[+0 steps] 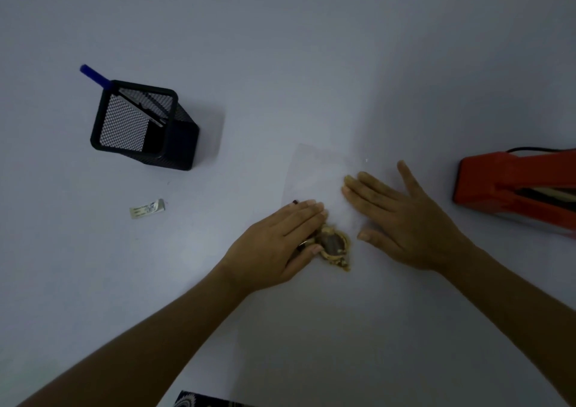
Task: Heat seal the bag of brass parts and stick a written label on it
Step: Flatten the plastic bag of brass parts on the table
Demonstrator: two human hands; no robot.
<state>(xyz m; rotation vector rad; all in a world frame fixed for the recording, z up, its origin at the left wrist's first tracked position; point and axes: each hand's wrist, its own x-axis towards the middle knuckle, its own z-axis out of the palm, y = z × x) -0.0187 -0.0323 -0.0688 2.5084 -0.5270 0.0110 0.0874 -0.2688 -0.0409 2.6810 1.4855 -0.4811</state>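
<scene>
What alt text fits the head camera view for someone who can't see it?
Two bare hands, left hand and right hand, press flat on a clear bag of brass parts. Nearby: a red heat sealer, mesh pen holder and small label.

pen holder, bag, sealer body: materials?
Pen holder: black metal mesh by the look, matte; light shows through its perforated walls. Bag: thin clear plastic film, nearly invisible on the table, with a faint sheen. Sealer: orange-red body, smooth painted metal or plastic; cannot tell which.
</scene>
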